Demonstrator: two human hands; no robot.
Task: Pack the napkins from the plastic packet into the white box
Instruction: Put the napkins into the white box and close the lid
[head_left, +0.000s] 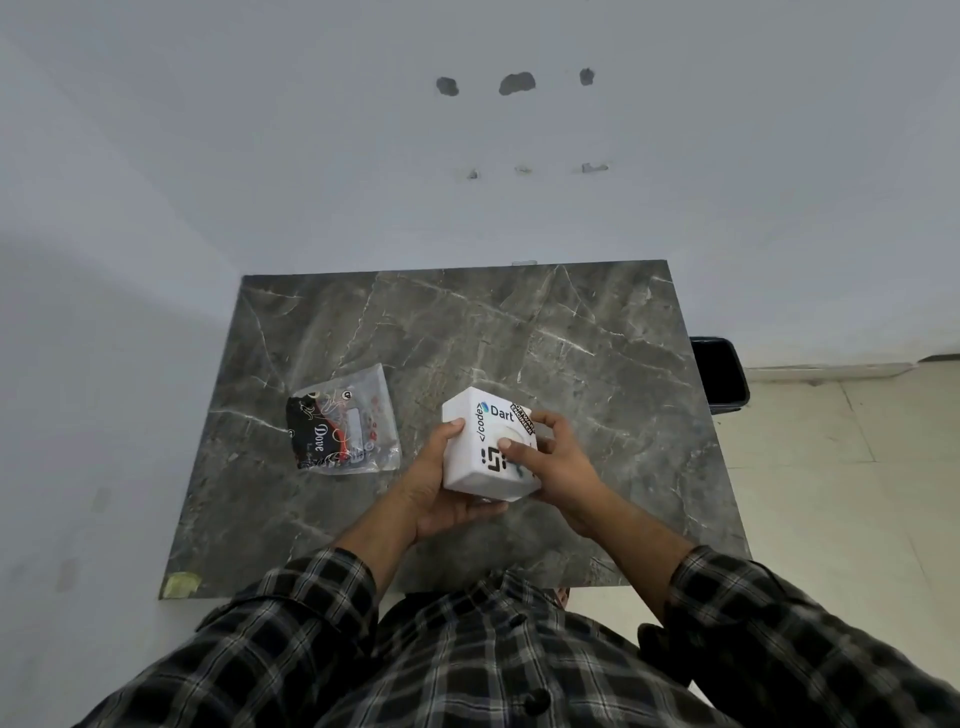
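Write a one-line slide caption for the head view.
Both hands, left and right, hold the stickered white box above the marble table; plastic packet lies left.

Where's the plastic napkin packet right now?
The plastic packet lies flat on the marble table, left of the white box that both hands hold, untouched.

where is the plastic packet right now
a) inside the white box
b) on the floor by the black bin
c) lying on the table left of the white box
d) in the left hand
c: the plastic packet lies flat on the marble table, untouched, to the left of the white box, which both the left hand and right hand hold.
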